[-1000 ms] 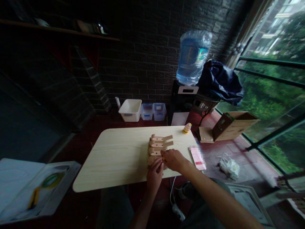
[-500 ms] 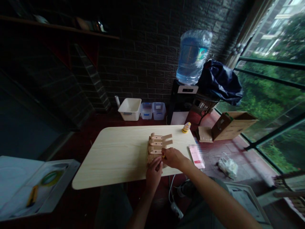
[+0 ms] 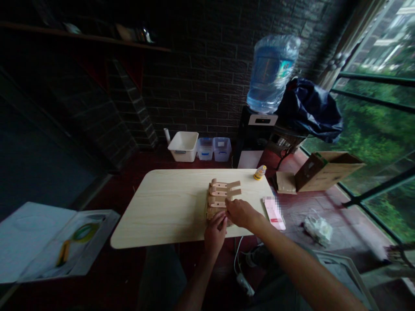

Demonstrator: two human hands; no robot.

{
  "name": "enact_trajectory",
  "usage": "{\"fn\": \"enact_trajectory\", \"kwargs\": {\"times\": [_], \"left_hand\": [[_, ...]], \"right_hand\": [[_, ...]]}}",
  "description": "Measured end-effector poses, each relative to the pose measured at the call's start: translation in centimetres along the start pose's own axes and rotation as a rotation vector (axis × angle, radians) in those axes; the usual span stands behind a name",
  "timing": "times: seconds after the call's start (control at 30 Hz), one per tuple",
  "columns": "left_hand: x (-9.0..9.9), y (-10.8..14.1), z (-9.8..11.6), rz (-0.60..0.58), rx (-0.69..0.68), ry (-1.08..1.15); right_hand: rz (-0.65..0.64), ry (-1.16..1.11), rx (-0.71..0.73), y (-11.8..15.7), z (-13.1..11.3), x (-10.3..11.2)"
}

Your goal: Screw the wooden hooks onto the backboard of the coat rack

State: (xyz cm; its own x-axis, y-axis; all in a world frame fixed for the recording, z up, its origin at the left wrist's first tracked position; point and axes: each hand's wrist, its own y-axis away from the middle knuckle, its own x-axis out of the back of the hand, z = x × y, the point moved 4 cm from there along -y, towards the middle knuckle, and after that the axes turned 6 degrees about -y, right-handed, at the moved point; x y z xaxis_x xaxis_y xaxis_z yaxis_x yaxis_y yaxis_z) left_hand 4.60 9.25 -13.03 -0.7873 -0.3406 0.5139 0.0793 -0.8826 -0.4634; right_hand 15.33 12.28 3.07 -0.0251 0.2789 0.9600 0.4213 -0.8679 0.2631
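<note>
On the pale wooden table (image 3: 162, 207), near its front right part, lies a brown block-shaped piece (image 3: 212, 213) with several tan strips (image 3: 221, 194) across its top. Each strip has small dark dots, curls up at its left end and, on the far ones, lifts at its right end. My left hand (image 3: 215, 231) rests at the near side of the piece, fingers bent together against it. Close beside it, my right hand (image 3: 242, 213) is closed, fingertips at the right end of the nearest strip. Whatever lies between the fingertips is too small or hidden to name.
A small yellow-capped clear bottle (image 3: 260, 172) stands at the table's far right corner. A pink booklet (image 3: 274, 214) lies at the right edge. An open white case (image 3: 97, 242) with tools is at left. A water dispenser (image 3: 251, 147) and plastic bins (image 3: 183, 147) stand behind.
The whole view has shifted slightly, with the scene sitting further right. Both hands stay at the same place on the piece. A yellow bit seen at the right fingertips before is now hidden.
</note>
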Motion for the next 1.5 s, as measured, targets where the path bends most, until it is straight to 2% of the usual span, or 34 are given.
{"fn": "enact_trajectory", "kwargs": {"times": [0.2, 0.3, 0.43, 0.67, 0.77, 1.03, 1.3, 1.5], "left_hand": [[-0.1, -0.2, -0.1, -0.002, -0.015, 0.012], [-0.3, -0.2, -0.4, 0.01, -0.01, 0.012], [-0.4, -0.2, -0.7, 0.033, -0.004, -0.012], [-0.3, -0.1, -0.2, -0.012, 0.017, 0.026], [-0.3, 0.0, -0.2, -0.013, 0.018, 0.016], [-0.1, -0.1, 0.1, 0.029, -0.002, 0.011], [-0.1, 0.0, 0.2, 0.022, -0.007, -0.018], [-0.1, -0.1, 0.1, 0.009, 0.0, 0.006]], "right_hand": [[0.017, -0.007, -0.016, 0.8, 0.2, 0.7], [0.037, 0.004, 0.019, 1.5, -0.5, 1.3], [0.034, -0.011, 0.075, 1.8, -1.1, 1.1], [-0.012, -0.115, -0.063, 0.3, 1.0, -0.1], [-0.019, -0.109, -0.097, 0.1, 1.1, 0.0], [-0.012, -0.008, 0.053, 0.7, -0.5, 2.0], [0.007, 0.005, 0.008, 0.2, 0.0, 0.6], [-0.012, -0.005, 0.047, 0.4, -0.5, 1.6]]}}
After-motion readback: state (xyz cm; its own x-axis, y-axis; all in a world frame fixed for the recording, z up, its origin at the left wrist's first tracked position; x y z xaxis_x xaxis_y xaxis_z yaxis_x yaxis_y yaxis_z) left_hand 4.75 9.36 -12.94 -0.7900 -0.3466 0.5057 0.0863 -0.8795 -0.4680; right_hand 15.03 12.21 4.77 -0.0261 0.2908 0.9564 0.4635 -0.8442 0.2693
